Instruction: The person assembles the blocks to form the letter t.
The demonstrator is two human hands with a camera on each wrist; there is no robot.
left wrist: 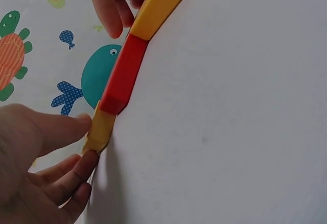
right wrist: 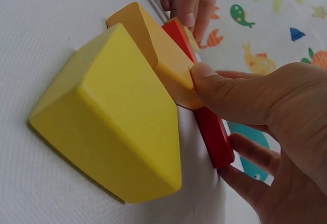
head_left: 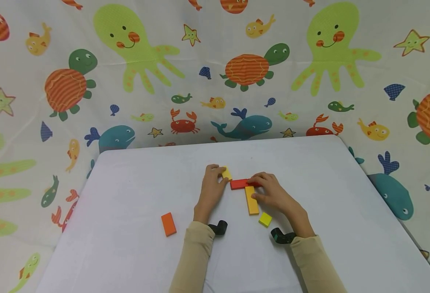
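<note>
My left hand (head_left: 212,185) pinches a small yellow block (head_left: 226,174) between thumb and fingers, at the left end of a flat red block (head_left: 239,184). In the left wrist view that yellow block (left wrist: 100,129) meets the red block's end. My right hand (head_left: 273,194) curls its fingers around the red block's right end. The right thumb presses on a long yellow-orange block (head_left: 251,203), which butts against the red block's near side, forming a T. The right wrist view shows the thumb on the yellow-orange block (right wrist: 163,63) and fingertips against the red block (right wrist: 217,139).
A bright yellow block (head_left: 265,219) lies just below the long block, close to the right wrist. An orange block (head_left: 169,224) lies apart on the left. All rest on a white-covered table (head_left: 134,187), with a sea-animal print curtain (head_left: 207,40) behind.
</note>
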